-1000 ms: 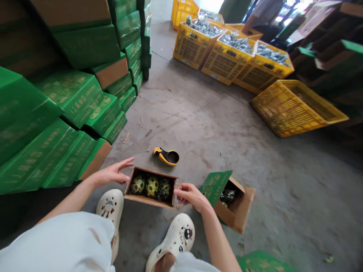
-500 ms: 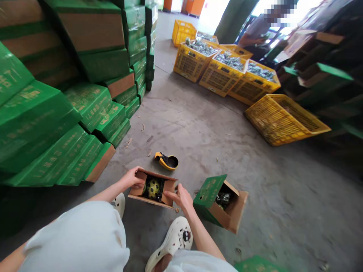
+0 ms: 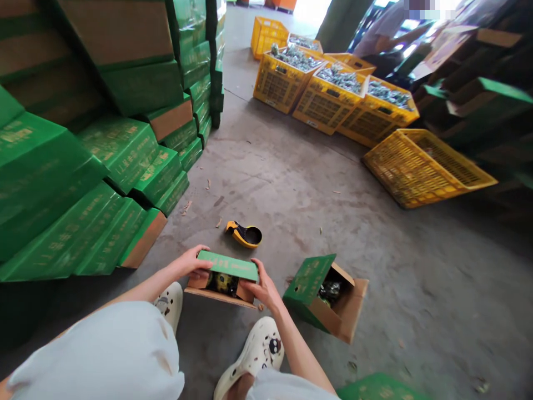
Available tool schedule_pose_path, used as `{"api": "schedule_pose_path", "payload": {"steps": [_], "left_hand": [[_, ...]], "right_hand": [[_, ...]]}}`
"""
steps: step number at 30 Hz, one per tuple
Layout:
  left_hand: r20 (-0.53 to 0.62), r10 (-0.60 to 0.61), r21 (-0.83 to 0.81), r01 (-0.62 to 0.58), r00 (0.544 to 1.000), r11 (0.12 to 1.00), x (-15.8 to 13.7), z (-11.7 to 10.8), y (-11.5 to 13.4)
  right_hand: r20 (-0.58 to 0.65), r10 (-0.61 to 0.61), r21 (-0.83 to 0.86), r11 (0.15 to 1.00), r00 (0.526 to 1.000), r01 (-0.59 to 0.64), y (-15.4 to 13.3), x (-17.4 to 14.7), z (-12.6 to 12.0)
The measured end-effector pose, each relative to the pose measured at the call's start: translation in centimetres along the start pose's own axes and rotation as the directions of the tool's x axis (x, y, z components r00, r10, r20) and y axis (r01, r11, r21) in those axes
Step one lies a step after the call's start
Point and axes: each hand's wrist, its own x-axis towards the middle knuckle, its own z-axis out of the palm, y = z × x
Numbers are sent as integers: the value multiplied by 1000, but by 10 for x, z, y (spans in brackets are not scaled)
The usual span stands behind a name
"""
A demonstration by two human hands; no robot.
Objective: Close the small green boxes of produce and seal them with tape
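Note:
A cardboard box (image 3: 229, 265) stands on the floor between my feet, its green far flap bent partly over the opening. Inside show a round yellow-green thing with dark spots (image 3: 225, 282) and dark, shiny wrapping. My left hand (image 3: 195, 263) grips the left end, fingers on the flap and the side. At the right end, my right hand (image 3: 264, 285) is closed on the flap's corner and the side flap. Just beyond lies a yellow and black tape dispenser (image 3: 245, 235). A second green box (image 3: 308, 283) sits open to the right, with darkly wrapped contents.
Stacked green cartons (image 3: 87, 222) rise along the left. Several yellow crates (image 3: 287, 86) filled with silvery-looking items stand ahead, with a tilted yellow crate (image 3: 416, 172) nearer on the right. A person (image 3: 383, 36) is behind them. Another green box top (image 3: 378, 388) shows at the bottom edge.
The box's far flap has come down from upright toward me, covering part of the opening, with both hands on it. My view has shifted slightly. The second box and tape dispenser stay in place.

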Motion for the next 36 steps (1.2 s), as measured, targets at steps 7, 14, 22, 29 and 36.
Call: {"api": "schedule_pose_path", "payload": {"steps": [7, 14, 22, 29, 36], "left_hand": [[-46, 177, 365, -148, 983, 919, 12, -11, -13], [-59, 327, 452, -267, 943, 851, 16, -14, -10], [-39, 308, 551, -237, 950, 800, 16, -16, -5], [-44, 458, 837, -217, 888, 501, 7, 6, -15], [334, 676, 907, -420, 657, -40, -3, 31, -49]], "right_hand": [[194, -74, -56, 995, 978, 87, -11, -21, -35], [281, -289, -457, 798, 915, 393, -66, -24, 5], [103, -372, -584, 728, 922, 359, -54, 4, 6], [37, -362, -557, 767, 932, 320, -45, 22, 14], [18, -387, -564, 757, 922, 329, -36, 23, 18]]}}
